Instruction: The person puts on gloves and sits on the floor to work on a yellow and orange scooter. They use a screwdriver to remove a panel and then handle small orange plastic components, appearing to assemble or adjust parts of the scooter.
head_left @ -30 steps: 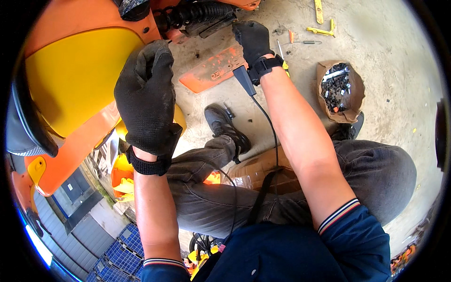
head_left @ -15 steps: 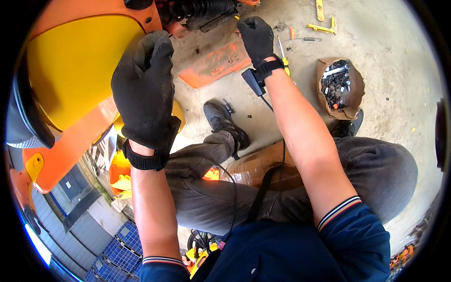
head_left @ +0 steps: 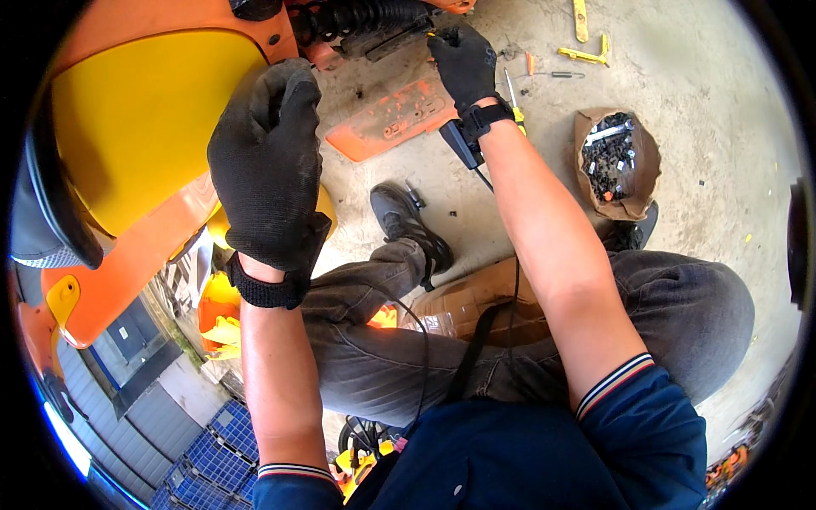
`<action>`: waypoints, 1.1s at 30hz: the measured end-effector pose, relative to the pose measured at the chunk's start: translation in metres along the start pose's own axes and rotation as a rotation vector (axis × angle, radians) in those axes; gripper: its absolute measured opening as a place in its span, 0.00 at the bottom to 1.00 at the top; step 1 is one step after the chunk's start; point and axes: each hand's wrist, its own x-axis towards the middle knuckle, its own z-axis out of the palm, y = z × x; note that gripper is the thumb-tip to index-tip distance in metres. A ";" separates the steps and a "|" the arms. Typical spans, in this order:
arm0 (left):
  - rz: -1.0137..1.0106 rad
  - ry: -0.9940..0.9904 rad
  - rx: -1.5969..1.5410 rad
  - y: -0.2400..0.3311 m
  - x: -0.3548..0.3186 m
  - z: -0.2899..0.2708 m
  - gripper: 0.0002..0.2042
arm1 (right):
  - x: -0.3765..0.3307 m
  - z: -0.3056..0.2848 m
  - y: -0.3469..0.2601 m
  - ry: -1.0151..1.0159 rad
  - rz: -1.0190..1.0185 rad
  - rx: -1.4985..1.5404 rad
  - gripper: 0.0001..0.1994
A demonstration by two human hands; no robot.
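Both gloved hands were up at the machine, so the work looked to be mid-step on its underside fittings. The left hand lay curled against the edge where the yellow body panel met the orange frame; whether it gripped anything I could not tell. The right hand reached farther, fingers bent down onto the black ribbed hose at the far edge, seemingly grasping there, though the contact was hidden. As a judgement, the next move called for a steady hold from the left while the right worked the fitting. Near the right wrist lay a scuffed orange plate on the concrete floor, with a screwdriver just right of it and a brown bag of dark parts farther right.
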 end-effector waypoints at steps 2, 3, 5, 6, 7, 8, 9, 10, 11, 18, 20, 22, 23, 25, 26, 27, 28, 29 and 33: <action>0.044 0.027 0.010 -0.002 0.001 0.001 0.10 | 0.001 -0.002 -0.001 -0.009 0.003 0.013 0.12; 0.088 0.056 0.004 -0.003 0.001 0.002 0.09 | 0.002 -0.003 -0.002 -0.024 0.016 0.028 0.12; 0.137 0.081 0.025 -0.004 0.001 0.002 0.08 | 0.005 -0.004 -0.002 -0.056 0.029 0.003 0.12; 0.142 0.078 0.050 -0.004 0.001 0.002 0.09 | 0.007 -0.004 -0.002 -0.074 0.027 -0.039 0.12; 0.145 0.074 0.075 -0.003 0.001 0.002 0.09 | 0.007 -0.004 -0.001 -0.074 0.011 -0.083 0.12; 0.130 0.076 0.063 -0.003 0.001 0.001 0.09 | 0.007 -0.004 0.000 -0.068 0.005 -0.052 0.13; 0.115 0.077 0.051 -0.003 0.001 0.002 0.09 | 0.006 -0.003 0.000 -0.044 -0.016 -0.022 0.13; 0.100 0.078 0.039 -0.003 0.002 0.002 0.09 | 0.005 -0.002 0.001 -0.019 -0.036 0.009 0.13; 0.086 0.056 0.066 -0.002 0.001 0.001 0.09 | 0.002 -0.003 0.003 -0.023 -0.015 0.048 0.13; 0.033 -0.001 0.028 -0.001 -0.001 -0.002 0.11 | -0.003 -0.004 0.006 -0.080 0.093 0.096 0.13; 0.042 0.004 0.044 -0.001 0.000 -0.002 0.11 | -0.001 -0.004 0.004 -0.069 0.073 0.100 0.13; 0.052 0.002 0.072 -0.002 0.000 -0.003 0.11 | -0.001 -0.005 0.002 -0.071 0.044 0.072 0.13; 0.068 0.020 0.061 -0.003 0.000 -0.001 0.09 | 0.000 -0.006 0.001 -0.070 0.028 0.075 0.13; 0.124 0.059 0.035 -0.004 0.001 0.000 0.08 | 0.001 -0.006 -0.001 -0.082 0.054 0.019 0.12; 0.121 0.066 0.045 -0.005 0.001 0.001 0.08 | 0.001 -0.005 -0.001 -0.074 0.043 0.022 0.12; 0.129 0.068 0.055 -0.006 0.002 0.001 0.08 | 0.001 -0.005 -0.002 -0.060 0.037 0.018 0.12; 0.137 0.070 0.066 -0.006 0.002 0.001 0.08 | 0.001 -0.004 -0.002 -0.057 0.047 0.002 0.12; 0.145 0.069 0.087 -0.007 0.003 0.000 0.08 | 0.001 -0.004 -0.002 -0.042 0.023 -0.007 0.11; 0.151 0.069 0.066 -0.008 0.003 0.000 0.08 | 0.002 0.000 0.002 -0.007 -0.062 -0.061 0.09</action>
